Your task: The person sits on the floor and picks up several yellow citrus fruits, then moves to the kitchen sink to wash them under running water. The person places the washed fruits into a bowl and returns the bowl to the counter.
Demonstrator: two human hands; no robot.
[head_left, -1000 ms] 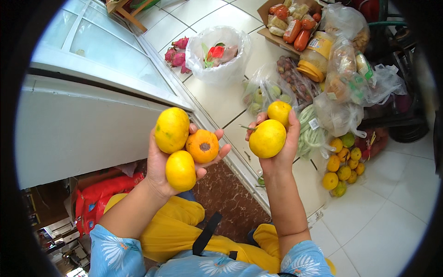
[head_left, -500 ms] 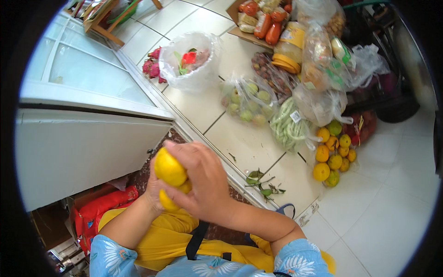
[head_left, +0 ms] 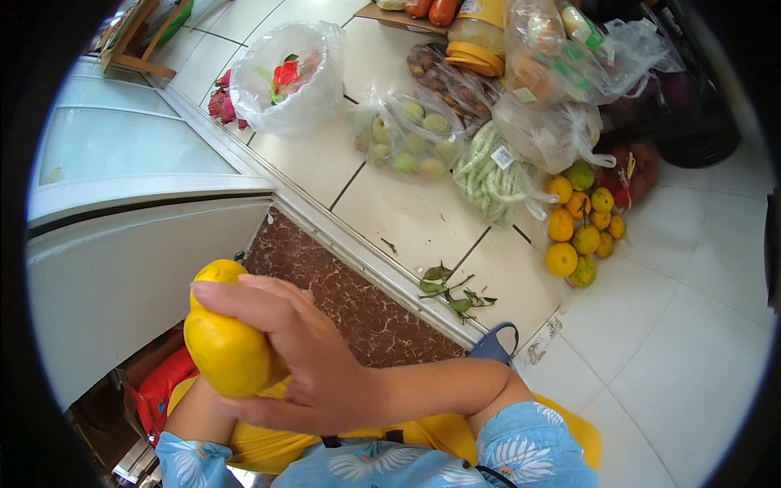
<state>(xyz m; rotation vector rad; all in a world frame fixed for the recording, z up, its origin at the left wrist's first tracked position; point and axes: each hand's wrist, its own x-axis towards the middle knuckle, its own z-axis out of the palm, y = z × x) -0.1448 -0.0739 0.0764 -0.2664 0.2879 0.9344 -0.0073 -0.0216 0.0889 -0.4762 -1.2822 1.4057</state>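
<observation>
My right hand (head_left: 305,350) is wrapped round yellow citrus fruits at the lower left, its thumb and fingers pressing on their right side. The larger citrus fruit (head_left: 224,350) bulges out in front, and a second citrus fruit (head_left: 218,276) sits above it against my fingertips. A strip of yellow also shows under my palm. My left forearm (head_left: 199,415) comes up behind the fruits, but its hand and fingers are hidden by them and by my right hand.
On the tiled floor stand a bag-lined bin (head_left: 289,106), dragon fruit (head_left: 220,102), a bag of green fruit (head_left: 415,142), long green beans (head_left: 492,175), orange citrus fruits (head_left: 584,236) and a big jar (head_left: 476,49). Cut leaves (head_left: 451,289) lie by the door sill (head_left: 382,268). A white door panel (head_left: 138,276) rises at left.
Both arms have come lower and to the left with the citrus fruits, nearer to me. My left hand, partly visible before, is now hidden. The floor items have shifted up in view.
</observation>
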